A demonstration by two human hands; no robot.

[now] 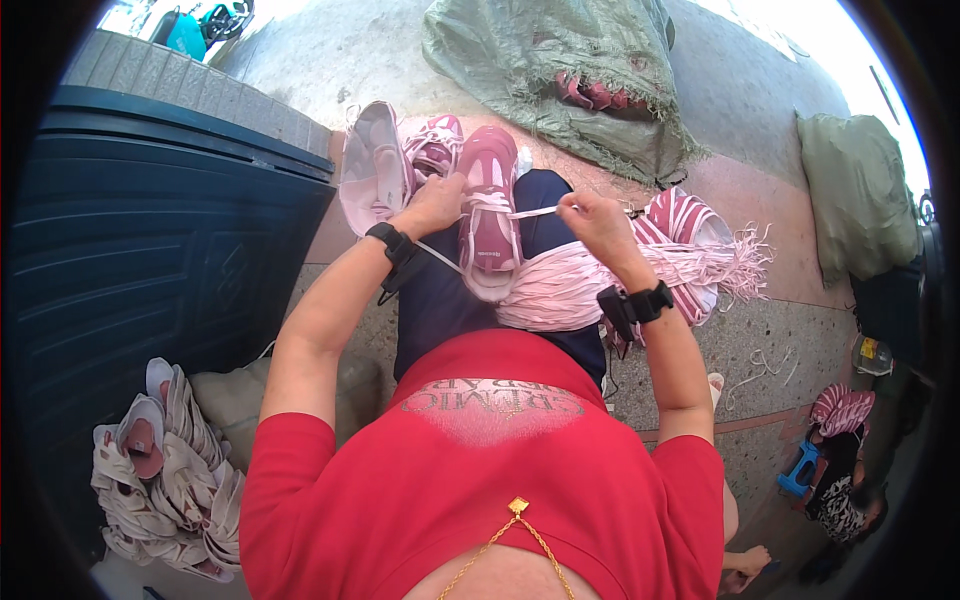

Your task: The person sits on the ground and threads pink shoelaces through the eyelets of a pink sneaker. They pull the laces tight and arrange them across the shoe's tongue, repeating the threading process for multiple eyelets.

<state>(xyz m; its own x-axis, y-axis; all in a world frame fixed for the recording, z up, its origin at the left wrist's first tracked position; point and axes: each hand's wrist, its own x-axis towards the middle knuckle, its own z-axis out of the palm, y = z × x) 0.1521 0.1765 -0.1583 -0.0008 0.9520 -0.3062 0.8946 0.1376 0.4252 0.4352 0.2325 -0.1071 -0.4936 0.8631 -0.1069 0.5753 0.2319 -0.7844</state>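
A pink and white sneaker [488,215] rests on my lap, toe toward me. My left hand [432,205] grips its upper left side near the tongue. My right hand [597,222] pinches a pale pink lace [532,212] that runs taut from the shoe's eyelets to my fingers. A thick bundle of pink laces [600,275] lies across my right thigh, under my right wrist. Both wrists wear black bands.
More pink sneakers [385,160] lie beyond my knees. A green woven sack [560,80] holding shoes lies ahead, another sack [855,190] at right. A dark blue bin [150,220] stands left, with a pile of pale insoles [165,470] below it. Another person [840,470] sits at lower right.
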